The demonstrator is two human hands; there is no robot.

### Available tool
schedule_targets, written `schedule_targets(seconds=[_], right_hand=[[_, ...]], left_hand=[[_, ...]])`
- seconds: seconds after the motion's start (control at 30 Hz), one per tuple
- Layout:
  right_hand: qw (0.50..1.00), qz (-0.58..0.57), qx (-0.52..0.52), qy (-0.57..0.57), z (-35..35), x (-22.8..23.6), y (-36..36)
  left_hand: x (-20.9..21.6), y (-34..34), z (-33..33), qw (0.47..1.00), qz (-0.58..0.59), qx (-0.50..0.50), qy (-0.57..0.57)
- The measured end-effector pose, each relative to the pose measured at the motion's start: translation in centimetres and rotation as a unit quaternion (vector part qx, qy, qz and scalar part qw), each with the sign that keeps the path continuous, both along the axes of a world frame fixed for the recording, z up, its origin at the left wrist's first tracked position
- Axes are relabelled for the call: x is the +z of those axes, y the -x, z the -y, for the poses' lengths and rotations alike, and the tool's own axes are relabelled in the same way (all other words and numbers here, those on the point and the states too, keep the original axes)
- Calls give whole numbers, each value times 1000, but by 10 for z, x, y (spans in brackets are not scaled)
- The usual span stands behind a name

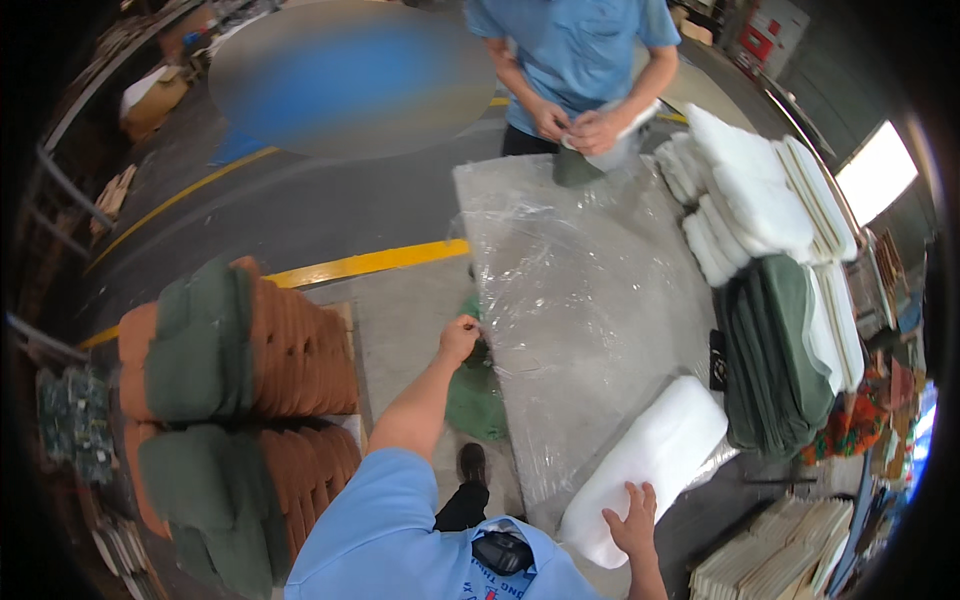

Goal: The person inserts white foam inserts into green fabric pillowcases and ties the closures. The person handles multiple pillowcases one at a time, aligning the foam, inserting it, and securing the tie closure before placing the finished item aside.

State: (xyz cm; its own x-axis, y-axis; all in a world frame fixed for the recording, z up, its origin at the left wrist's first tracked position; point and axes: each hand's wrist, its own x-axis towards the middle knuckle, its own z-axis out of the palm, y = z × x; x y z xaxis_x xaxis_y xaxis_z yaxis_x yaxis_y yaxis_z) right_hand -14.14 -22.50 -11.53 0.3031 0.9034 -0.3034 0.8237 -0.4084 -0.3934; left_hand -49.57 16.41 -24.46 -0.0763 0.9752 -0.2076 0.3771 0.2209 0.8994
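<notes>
Spread right hand on white padding at the table's near end

A thick, white, soft padding slab lies across the near right corner of the grey table covered in clear plastic film. The person's right hand lies against it, fingers spread and apart, touching its surface without closing around it. The left hand is at the table's left edge, fingers curled and the fingertips close to the thumb; whether anything is pinched there cannot be told. Below that edge hangs or lies a crumpled green sheet-like bundle. At the table's right side stand folded dark green fabric pads and, farther along, stacked fluffy white pads. At its far end, a co-worker in a blue shirt has both hands together over a dark green piece. Left of the table are stacked orange-brown pads.
</notes>
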Motion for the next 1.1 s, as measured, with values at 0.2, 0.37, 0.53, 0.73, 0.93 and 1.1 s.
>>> schedule_targets(seconds=[0.2,0.37,0.53,0.73,0.93,1.1], right_hand=[[999,6,-25,43,-20,4,-4],[997,-6,-46,59,-19,18,3],[997,-20,-39,63,-22,23,2],[998,-26,33,47,-16,22,-25],[996,-69,-13,46,-76,41,-133],[993,-15,-48,-106,-167,32,-237]], left_hand=[[-24,-13,-30,797,-466,-379,65],[-4,-21,-52,770,-342,-538,-14],[6,17,-38,898,-316,-306,16],[27,52,38,999,-26,29,2],[49,24,212,913,281,-51,293],[72,-57,344,772,347,-108,522]])
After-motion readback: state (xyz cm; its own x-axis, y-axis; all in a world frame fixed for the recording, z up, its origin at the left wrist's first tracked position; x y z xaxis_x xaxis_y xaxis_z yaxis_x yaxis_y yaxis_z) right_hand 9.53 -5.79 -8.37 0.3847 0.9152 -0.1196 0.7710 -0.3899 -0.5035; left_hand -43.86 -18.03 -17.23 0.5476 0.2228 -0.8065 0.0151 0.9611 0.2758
